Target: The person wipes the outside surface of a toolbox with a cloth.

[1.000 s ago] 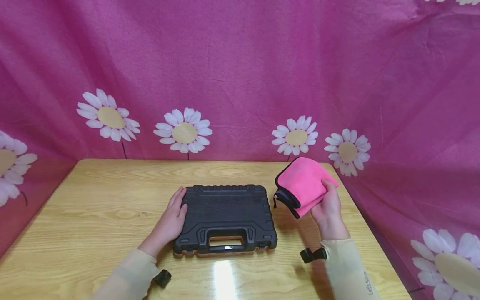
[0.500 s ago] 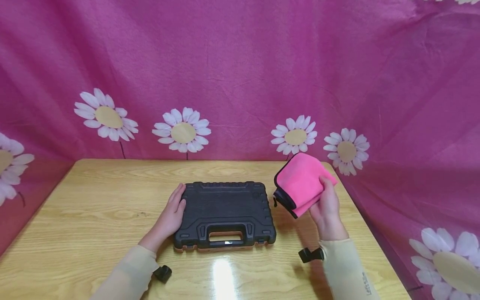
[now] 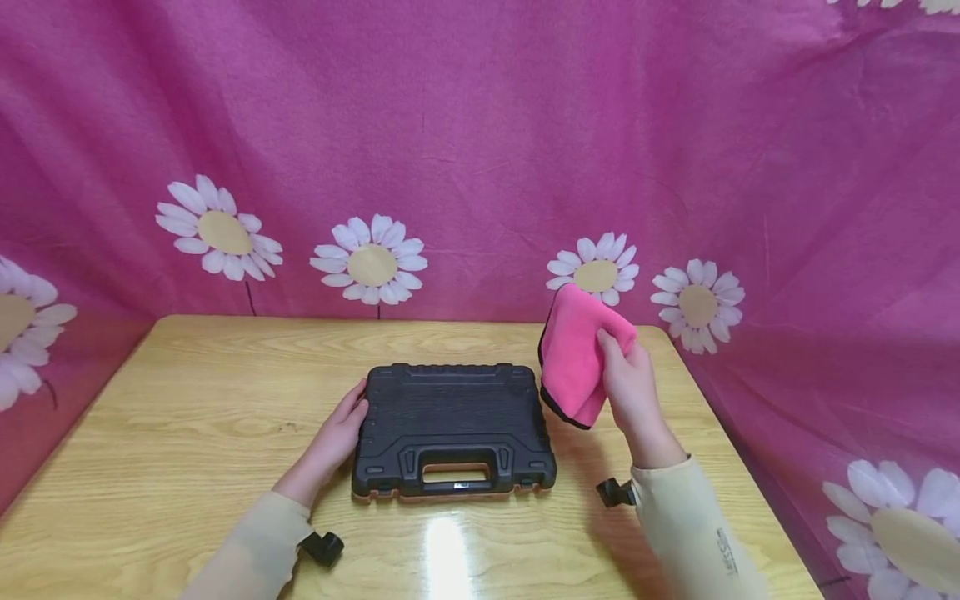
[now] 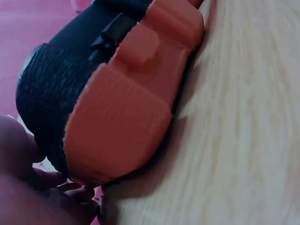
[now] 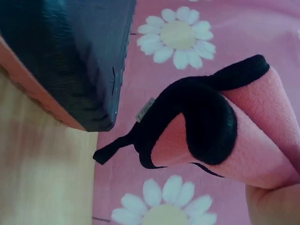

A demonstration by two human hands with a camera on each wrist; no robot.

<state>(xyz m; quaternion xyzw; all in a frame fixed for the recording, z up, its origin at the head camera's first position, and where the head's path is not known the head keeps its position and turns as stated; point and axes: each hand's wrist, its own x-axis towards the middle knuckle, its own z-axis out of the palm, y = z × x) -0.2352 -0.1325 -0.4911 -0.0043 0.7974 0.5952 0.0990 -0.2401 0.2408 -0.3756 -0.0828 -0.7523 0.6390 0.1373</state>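
A black hard plastic tool case (image 3: 454, 417) lies closed on the table, its carry handle towards me. In the left wrist view the case's orange lower half (image 4: 122, 122) shows. Against the case's left side rests my left hand (image 3: 333, 433), fingers extended along the edge. My right hand (image 3: 632, 392) pinches a folded pink cloth (image 3: 573, 358) with black edging, thumb on top, and holds it up off the table just right of the case. A black hanging loop (image 5: 112, 147) and a small pale tag (image 5: 145, 110) show on the cloth in the right wrist view.
The wooden table (image 3: 225, 400) extends around the case. A magenta curtain (image 3: 480, 150) printed with white daisies hangs behind the table and along both sides. Each sleeve carries a black wrist camera.
My right hand has moved left with the cloth, which has turned and now hangs more upright beside the case. My left hand's fingers have shifted slightly down along the case's left side.
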